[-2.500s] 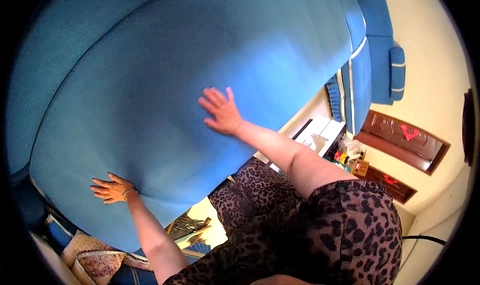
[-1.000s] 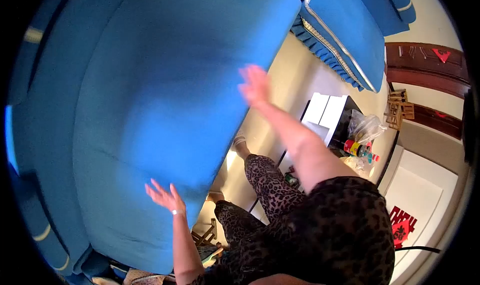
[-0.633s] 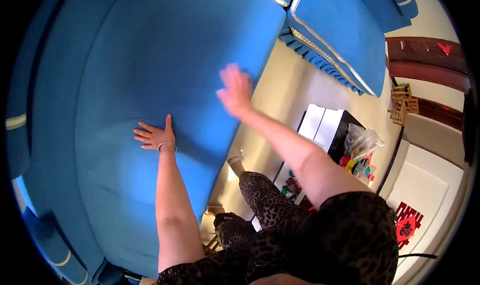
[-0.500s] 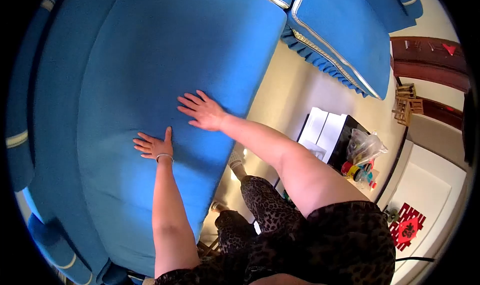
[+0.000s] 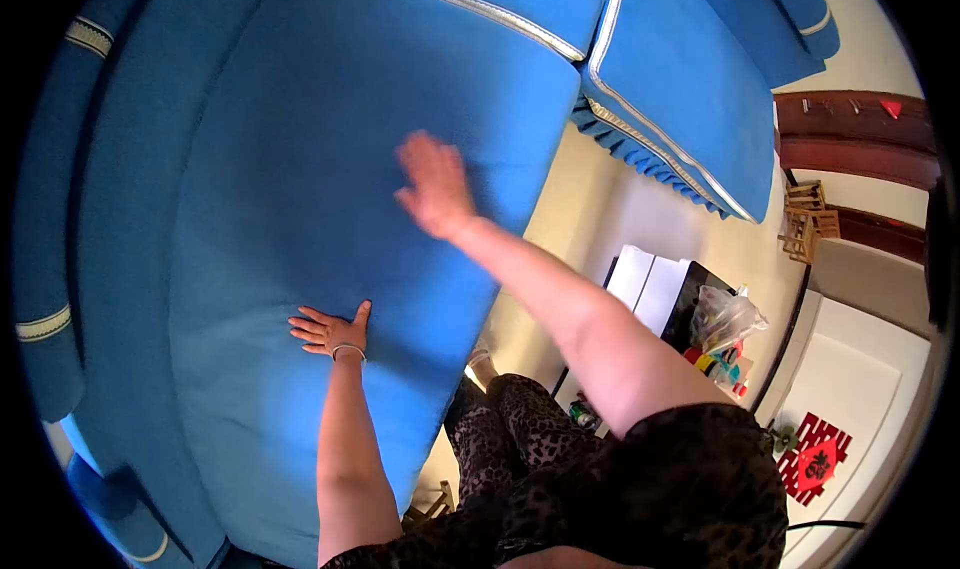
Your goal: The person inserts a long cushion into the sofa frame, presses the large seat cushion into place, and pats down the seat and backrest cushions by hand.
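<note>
A large blue sofa seat (image 5: 330, 199) fills the left and middle of the view. My left hand (image 5: 332, 331), with a bracelet at the wrist, lies flat on it, fingers spread, holding nothing. My right hand (image 5: 436, 187) is further up and to the right over the same seat. It is blurred, with the fingers extended and nothing in it; whether it touches the fabric I cannot tell. The cloth shows slight creases beside my left hand.
Another blue seat section (image 5: 680, 89) with white trim stands at the upper right. On the right are a white and black table (image 5: 650, 287), a plastic bag (image 5: 725, 319), bottles, small wooden stools (image 5: 805, 224) and a red decoration (image 5: 817, 463). My legs are beside the sofa's edge.
My right hand has moved up the seat, away from my left hand, which still lies flat. The view has shifted, showing more of the trimmed seam at the top.
</note>
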